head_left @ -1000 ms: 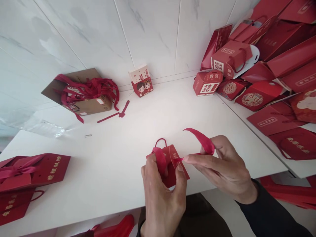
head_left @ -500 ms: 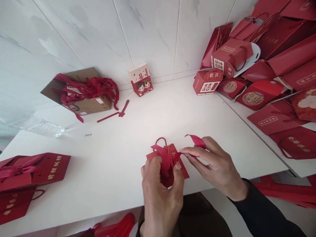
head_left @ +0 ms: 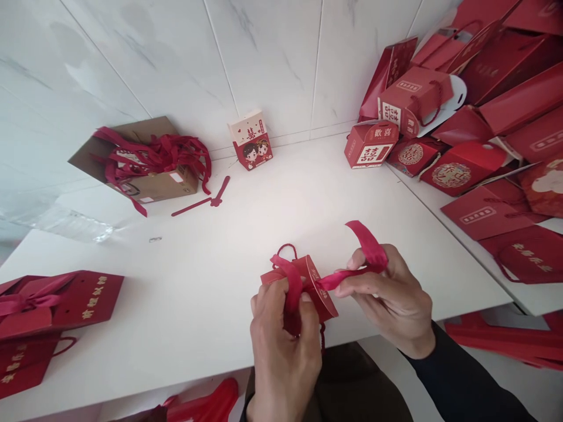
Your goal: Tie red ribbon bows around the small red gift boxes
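A small red gift bag [head_left: 317, 282] with gold lettering and a cord handle lies near the front edge of the white table [head_left: 185, 281]. My left hand [head_left: 284, 346] is closed on the bag and pinches one end of a red ribbon [head_left: 336, 275] against it. My right hand [head_left: 391, 299] is closed on the other end of the ribbon, which loops up over its fingers. The ribbon runs taut between both hands across the bag's top.
A cardboard box [head_left: 152, 184] stuffed with red ribbons sits at the back left, and loose red strips [head_left: 206, 199] lie beside it. A small cartoon-couple box [head_left: 251, 140] stands by the wall. Red boxes and bags [head_left: 461, 117] pile up at right. Finished red bags [head_left: 53, 305] lie at the left edge.
My right hand has pulled the ribbon end out to the right and up, so the ribbon is now tight. My left hand has shifted its grip slightly on the bag.
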The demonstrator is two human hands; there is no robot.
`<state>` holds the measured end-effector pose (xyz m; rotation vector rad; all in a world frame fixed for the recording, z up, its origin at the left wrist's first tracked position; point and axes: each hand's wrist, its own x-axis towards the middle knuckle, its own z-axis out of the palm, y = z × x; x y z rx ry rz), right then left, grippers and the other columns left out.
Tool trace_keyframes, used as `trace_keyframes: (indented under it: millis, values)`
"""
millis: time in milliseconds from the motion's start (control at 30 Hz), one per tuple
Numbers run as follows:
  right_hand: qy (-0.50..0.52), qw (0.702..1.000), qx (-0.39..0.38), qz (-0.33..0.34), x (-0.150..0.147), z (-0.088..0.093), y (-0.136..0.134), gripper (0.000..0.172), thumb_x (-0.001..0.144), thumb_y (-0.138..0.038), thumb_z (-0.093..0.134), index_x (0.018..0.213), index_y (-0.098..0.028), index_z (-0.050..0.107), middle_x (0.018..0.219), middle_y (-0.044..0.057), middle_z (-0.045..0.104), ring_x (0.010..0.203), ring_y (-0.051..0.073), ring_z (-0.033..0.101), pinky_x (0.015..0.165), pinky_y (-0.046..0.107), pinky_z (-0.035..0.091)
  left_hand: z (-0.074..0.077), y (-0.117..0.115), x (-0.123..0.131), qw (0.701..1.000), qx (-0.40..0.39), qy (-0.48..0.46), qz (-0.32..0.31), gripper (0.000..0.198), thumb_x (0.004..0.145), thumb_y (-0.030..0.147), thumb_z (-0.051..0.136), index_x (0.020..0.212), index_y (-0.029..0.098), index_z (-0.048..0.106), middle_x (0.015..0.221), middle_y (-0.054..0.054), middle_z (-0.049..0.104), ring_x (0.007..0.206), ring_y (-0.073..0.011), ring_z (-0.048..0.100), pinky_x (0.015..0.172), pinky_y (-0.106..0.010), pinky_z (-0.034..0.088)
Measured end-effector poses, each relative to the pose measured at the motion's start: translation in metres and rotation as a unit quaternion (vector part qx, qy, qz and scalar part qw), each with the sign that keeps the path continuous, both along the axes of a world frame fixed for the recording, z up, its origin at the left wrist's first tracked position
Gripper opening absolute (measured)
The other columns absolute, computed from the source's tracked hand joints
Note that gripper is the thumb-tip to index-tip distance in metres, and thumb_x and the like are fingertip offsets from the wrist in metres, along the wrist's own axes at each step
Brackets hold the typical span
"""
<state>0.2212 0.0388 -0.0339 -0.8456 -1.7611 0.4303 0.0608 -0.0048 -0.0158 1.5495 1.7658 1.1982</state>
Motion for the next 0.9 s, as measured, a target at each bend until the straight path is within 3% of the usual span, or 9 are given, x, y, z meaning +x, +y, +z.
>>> trace_keyframes:
  millis: [133, 233, 300, 333, 467, 600, 700, 800, 900]
  values:
    - [0.01, 0.999, -0.05, -0.001, 0.003, -0.005, -0.004, 0.031, 0.092, 0.0, 0.061, 0.086, -0.029, 0.071, 0.106, 0.004, 0.056, 0.098, 0.018, 0.062, 0.073, 0.031, 0.057, -0.004, 0.002, 0.001, 0.999, 0.017, 0.047, 0.006, 0.024, 0.088, 0.016, 0.061, 0.069, 0.022, 0.048, 0.064, 0.003, 0.05, 0.062, -0.0153, 0.041, 0.066, -0.033, 0.038]
    - [0.048, 0.98, -0.193, -0.025, 0.002, -0.008, -0.012, 0.025, 0.102, -0.018, 0.056, 0.115, -0.037, 0.067, 0.125, 0.005, 0.056, 0.11, 0.02, 0.061, 0.087, 0.037, 0.055, -0.005, 0.0, 0.003, 0.999, 0.018, 0.021, 0.023, 0.014, 0.09, 0.02, 0.06, 0.077, 0.023, 0.055, 0.07, 0.002, 0.053, 0.065, -0.0161, 0.045, 0.067, -0.033, 0.039]
    - [0.086, 0.94, -0.324, -0.063, 0.002, -0.008, -0.018, 0.034, 0.103, -0.036, 0.057, 0.137, -0.039, 0.053, 0.126, 0.006, 0.059, 0.107, 0.021, 0.062, 0.089, 0.039, 0.054, -0.004, -0.003, 0.003, 0.999, 0.007, -0.025, 0.027, 0.007, 0.094, 0.025, 0.057, 0.088, 0.025, 0.061, 0.08, 0.0, 0.059, 0.073, -0.0175, 0.05, 0.07, -0.033, 0.04]
    - [0.104, 0.915, -0.381, -0.08, 0.001, -0.007, -0.021, 0.038, 0.102, -0.045, 0.058, 0.138, -0.036, 0.05, 0.119, 0.006, 0.062, 0.1, 0.021, 0.063, 0.084, 0.037, 0.055, -0.003, -0.005, 0.003, 0.998, 0.001, -0.057, 0.027, 0.009, 0.096, 0.029, 0.056, 0.091, 0.025, 0.062, 0.085, -0.001, 0.061, 0.078, -0.0181, 0.052, 0.072, -0.033, 0.041]
    - [0.136, 0.841, -0.521, -0.062, 0.001, -0.002, -0.026, 0.042, 0.1, -0.066, 0.047, 0.101, -0.025, 0.059, 0.082, 0.001, 0.061, 0.069, 0.017, 0.054, 0.061, 0.029, 0.044, 0.003, -0.01, 0.0, 0.984, -0.036, -0.169, 0.031, 0.023, 0.101, 0.042, 0.05, 0.099, 0.025, 0.066, 0.088, -0.002, 0.061, 0.084, -0.0185, 0.054, 0.076, -0.032, 0.043]
    - [0.139, 0.795, -0.59, 0.023, 0.0, 0.005, -0.02, 0.061, 0.102, -0.071, 0.029, 0.082, -0.021, 0.058, 0.07, 0.0, 0.056, 0.061, 0.015, 0.045, 0.057, 0.029, 0.035, 0.009, -0.009, -0.003, 0.974, -0.057, -0.21, 0.056, 0.031, 0.103, 0.043, 0.046, 0.094, 0.023, 0.068, 0.078, -0.001, 0.054, 0.076, -0.0163, 0.05, 0.07, -0.028, 0.042]
    - [0.106, 0.793, -0.598, 0.042, 0.0, 0.012, -0.016, 0.058, 0.101, -0.07, 0.037, 0.072, -0.021, 0.051, 0.065, -0.002, 0.053, 0.059, 0.014, 0.043, 0.058, 0.029, 0.033, 0.011, -0.008, -0.005, 0.967, -0.053, -0.243, 0.059, 0.035, 0.103, 0.043, 0.045, 0.087, 0.022, 0.067, 0.075, -0.001, 0.053, 0.074, -0.0155, 0.051, 0.066, -0.026, 0.042]
    - [0.081, 0.799, -0.596, 0.004, 0.003, 0.017, -0.02, 0.058, 0.097, -0.071, 0.047, 0.066, -0.022, 0.042, 0.06, -0.002, 0.053, 0.056, 0.013, 0.042, 0.057, 0.029, 0.031, 0.007, -0.007, -0.008, 0.959, -0.043, -0.276, 0.057, 0.037, 0.103, 0.045, 0.046, 0.086, 0.021, 0.067, 0.075, -0.002, 0.055, 0.077, -0.0158, 0.054, 0.067, -0.026, 0.043]
    - [0.079, 0.784, -0.616, 0.01, 0.005, 0.018, -0.026, 0.063, 0.096, -0.076, 0.041, 0.065, -0.022, 0.049, 0.054, -0.001, 0.053, 0.052, 0.014, 0.043, 0.055, 0.03, 0.031, 0.0, -0.006, -0.012, 0.952, -0.024, -0.3, 0.056, 0.038, 0.103, 0.047, 0.047, 0.087, 0.021, 0.07, 0.075, -0.001, 0.056, 0.077, -0.015, 0.054, 0.066, -0.024, 0.043]
